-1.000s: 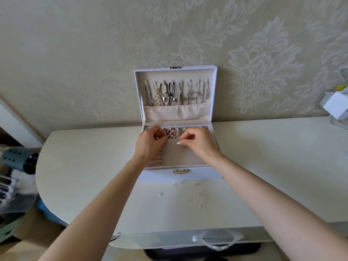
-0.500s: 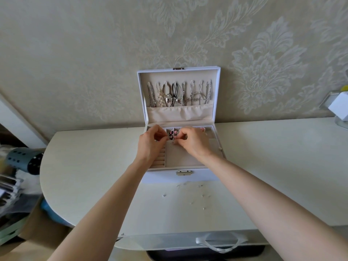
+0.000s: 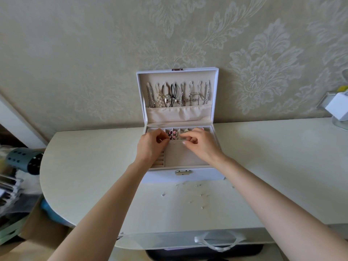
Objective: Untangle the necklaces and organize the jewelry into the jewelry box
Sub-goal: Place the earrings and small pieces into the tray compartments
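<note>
Our left hand (image 3: pixel 150 146) hovers over the back-left corner of the open jewelry box (image 3: pixel 188 177), fingers curled, thumb and forefinger tips pressed together. Above it, the necklaces (image 3: pixel 178 95) hang side by side on the lid's hooks, so we judge the untangling done. Small earrings (image 3: pixel 174 134) sit in the rear compartments. Our right hand (image 3: pixel 199 146) curls likewise, fingertips drawn together over the divider; whether either hand pinches a tiny piece is too small to tell. Loose small pieces (image 3: pixel 195 194) lie on the table (image 3: pixel 84 166) before the box, and we judge them left to sort.
</note>
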